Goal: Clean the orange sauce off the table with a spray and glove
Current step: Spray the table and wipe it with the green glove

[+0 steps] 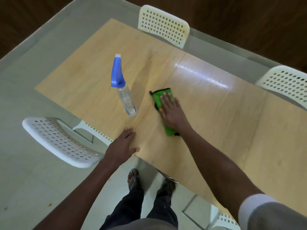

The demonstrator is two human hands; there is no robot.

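A green cleaning glove [157, 99] with a black trim lies flat on the light wooden table [216, 113]. My right hand [171, 112] presses down on it with fingers spread flat. A clear spray bottle [123, 87] with a blue trigger head stands upright to the left of the glove, untouched. My left hand [123, 146] rests flat on the table's near corner, holding nothing. I see no orange sauce on the wood around the glove.
White perforated chairs stand around the table: one at the left [56, 141], one at the far side [164, 26], one at the right [287, 83], one near the bottom [222, 218]. My feet [134, 178] stand on the grey floor below the table edge.
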